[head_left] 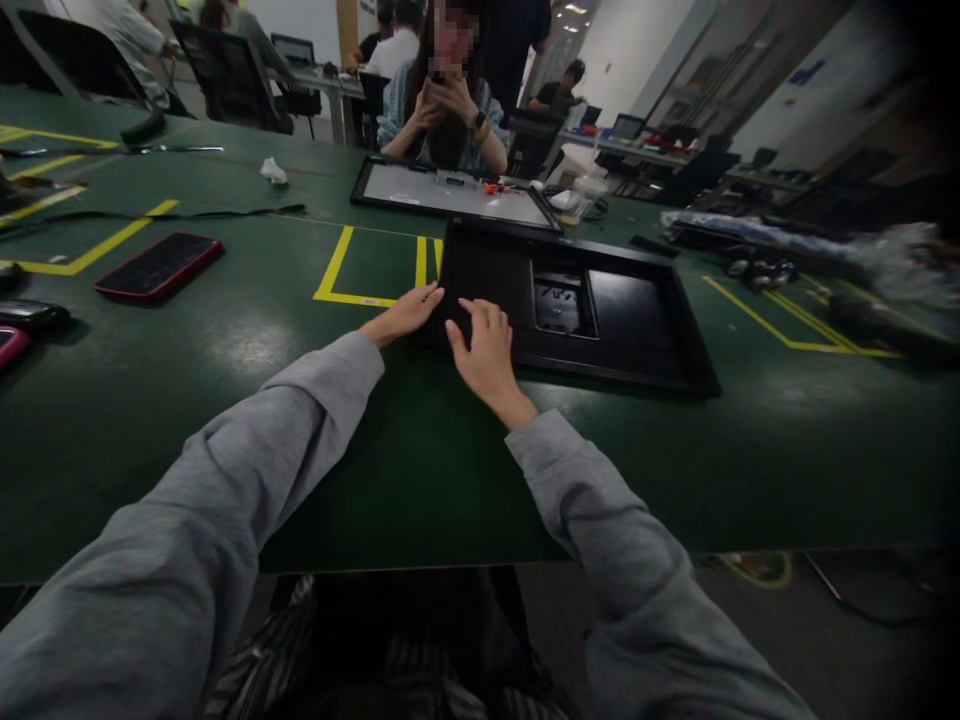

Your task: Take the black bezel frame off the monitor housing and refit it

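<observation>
A black monitor back cover [637,315] lies on the green table in front of me, its raised rim facing up and a rectangular opening near its middle. My left hand [409,312] is at the cover's left edge, thumb on top and the other fingers mostly hidden, and it seems to grip that rim. Over the left part of the cover is my right hand [486,350], fingers spread and bent a little, with nothing in it. Behind the cover rests a flat screen panel [420,190], grey side up, with small red parts on it.
A red-edged phone [159,266] lies to the left near yellow tape lines [330,265]. Crumpled white tissue [274,171] sits farther back. Plastic-wrapped parts [750,235] are on the right. Across the table a person [442,120] holds something dark in both hands.
</observation>
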Available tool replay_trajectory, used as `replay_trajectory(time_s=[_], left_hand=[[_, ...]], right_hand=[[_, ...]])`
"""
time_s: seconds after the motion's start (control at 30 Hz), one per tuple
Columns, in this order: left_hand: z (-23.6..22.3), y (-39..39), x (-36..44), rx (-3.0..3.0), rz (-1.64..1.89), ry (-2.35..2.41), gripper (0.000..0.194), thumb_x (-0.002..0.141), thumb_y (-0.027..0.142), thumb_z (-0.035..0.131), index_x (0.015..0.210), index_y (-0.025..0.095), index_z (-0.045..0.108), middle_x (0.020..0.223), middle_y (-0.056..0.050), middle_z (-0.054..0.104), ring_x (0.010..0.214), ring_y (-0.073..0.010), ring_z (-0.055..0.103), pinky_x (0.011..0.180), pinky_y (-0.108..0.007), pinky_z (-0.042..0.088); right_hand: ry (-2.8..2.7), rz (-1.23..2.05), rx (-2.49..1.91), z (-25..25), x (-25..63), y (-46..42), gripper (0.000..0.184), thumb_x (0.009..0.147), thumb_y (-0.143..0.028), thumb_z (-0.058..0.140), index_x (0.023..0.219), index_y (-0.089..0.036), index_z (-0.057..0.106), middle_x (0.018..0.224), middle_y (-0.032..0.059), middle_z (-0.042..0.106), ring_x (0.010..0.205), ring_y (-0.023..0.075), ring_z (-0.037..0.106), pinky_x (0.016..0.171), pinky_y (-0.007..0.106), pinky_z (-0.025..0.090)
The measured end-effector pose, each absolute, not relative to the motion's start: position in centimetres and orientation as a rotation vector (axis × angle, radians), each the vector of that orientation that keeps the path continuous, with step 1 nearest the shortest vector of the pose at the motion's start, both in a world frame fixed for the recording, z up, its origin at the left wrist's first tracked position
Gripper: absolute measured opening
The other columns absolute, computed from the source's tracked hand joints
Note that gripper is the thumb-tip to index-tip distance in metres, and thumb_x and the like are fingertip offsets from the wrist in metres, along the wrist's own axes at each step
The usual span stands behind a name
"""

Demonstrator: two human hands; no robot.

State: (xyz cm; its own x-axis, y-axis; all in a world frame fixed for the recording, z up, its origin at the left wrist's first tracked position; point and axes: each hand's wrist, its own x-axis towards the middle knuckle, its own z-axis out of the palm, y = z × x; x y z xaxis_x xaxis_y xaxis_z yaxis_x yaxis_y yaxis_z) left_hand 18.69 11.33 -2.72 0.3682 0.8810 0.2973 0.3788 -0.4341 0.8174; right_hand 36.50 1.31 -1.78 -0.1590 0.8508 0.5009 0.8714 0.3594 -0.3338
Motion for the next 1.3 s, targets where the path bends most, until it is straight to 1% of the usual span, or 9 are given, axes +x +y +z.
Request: replay_trajectory(time_s=[0.1,0.2,0.33,0.5,0.63,0.77,0.9,1.13,1.3], left_hand=[[-2.5,10.0,19.0,2.060,0.924,1.213,0.045,0.108,0.040,0.038,0.121,0.014,0.072,0.126,-0.014,0.072,0.119,-0.0253,0.065,0.108,-0.042,0.049],[-2.8,8.1,15.3,2.136,0.974,1.365,0.040,0.105,0.033,0.044,0.132,0.014,0.068,0.135,-0.014,0.068,0.123,-0.0238,0.063,0.110,-0.041,0.047],[-3.1,6.6,8.7,2.065,1.041,1.643,0.041,0.103,0.034,0.045,0.129,0.016,0.071,0.126,-0.012,0.073,0.111,-0.0228,0.066,0.105,-0.041,0.050],[-2.3,5.0,2.8,1.915,1.022,1.821,0.040,0.101,0.036,0.047,0.128,0.020,0.071,0.125,-0.010,0.073,0.112,-0.0247,0.065,0.106,-0.042,0.050],[-1.6,3.3,-0.4,1.952,0.915,1.815,0.042,0.098,0.044,0.052,0.128,0.023,0.072,0.130,-0.011,0.070,0.114,-0.0278,0.065,0.107,-0.045,0.050],[-1.4,3.0,-2.3,1.930,0.903,1.806,0.044,0.098,0.047,0.052,0.127,0.022,0.073,0.129,-0.012,0.070,0.117,-0.0288,0.063,0.108,-0.045,0.049],[-1.7,3.5,-2.6,1.964,0.886,1.797,0.044,0.097,0.046,0.053,0.127,0.022,0.073,0.129,-0.013,0.069,0.114,-0.0292,0.064,0.107,-0.047,0.049],[-1.9,4.0,-1.8,2.059,0.865,1.836,0.046,0.098,0.044,0.050,0.130,0.018,0.072,0.127,-0.014,0.069,0.109,-0.0272,0.064,0.105,-0.046,0.049],[-1.7,3.8,-1.0,1.997,0.889,1.880,0.045,0.097,0.045,0.054,0.130,0.020,0.072,0.127,-0.012,0.070,0.109,-0.0270,0.064,0.105,-0.045,0.049]], right_hand=[[-2.063,-0.030,-1.555,-2.0,35.4,0.8,0.058,0.102,-0.048,0.048,0.152,-0.018,0.045,0.157,0.0224,0.042,0.145,0.0391,0.040,0.114,0.060,0.041],[-2.069,0.016,-1.656,-2.1,35.3,1.5,0.063,0.100,-0.038,0.053,0.157,-0.014,0.039,0.161,0.0254,0.036,0.149,0.0431,0.036,0.115,0.066,0.038],[-2.046,0.069,-1.791,-2.0,34.7,4.2,0.069,0.092,-0.017,0.054,0.158,-0.013,0.036,0.163,0.0267,0.033,0.150,0.0478,0.032,0.114,0.073,0.034],[-2.028,0.065,-1.781,-2.5,35.8,7.7,0.082,0.084,-0.013,0.058,0.161,-0.014,0.029,0.162,0.0276,0.035,0.148,0.0505,0.032,0.110,0.079,0.032],[-2.000,0.008,-1.808,-3.0,41.3,9.4,0.085,0.080,-0.013,0.061,0.160,-0.013,0.031,0.159,0.0252,0.041,0.144,0.0456,0.038,0.110,0.071,0.038],[-1.972,-0.040,-1.882,-2.9,48.7,10.7,0.078,0.087,-0.013,0.059,0.161,-0.014,0.035,0.158,0.0230,0.047,0.138,0.0373,0.046,0.110,0.056,0.040],[-1.880,-0.080,-1.947,-2.5,52.6,11.4,0.069,0.092,-0.014,0.053,0.160,-0.013,0.040,0.150,0.0230,0.056,0.131,0.0339,0.056,0.107,0.049,0.040],[-1.866,-0.076,-2.000,-1.5,49.2,10.1,0.068,0.084,-0.015,0.059,0.152,-0.009,0.051,0.131,0.0230,0.070,0.121,0.0367,0.066,0.104,0.054,0.046],[-1.893,-0.038,-1.776,-2.4,41.3,7.5,0.070,0.084,-0.014,0.054,0.154,-0.011,0.050,0.145,0.0208,0.063,0.136,0.0374,0.058,0.113,0.061,0.045]])
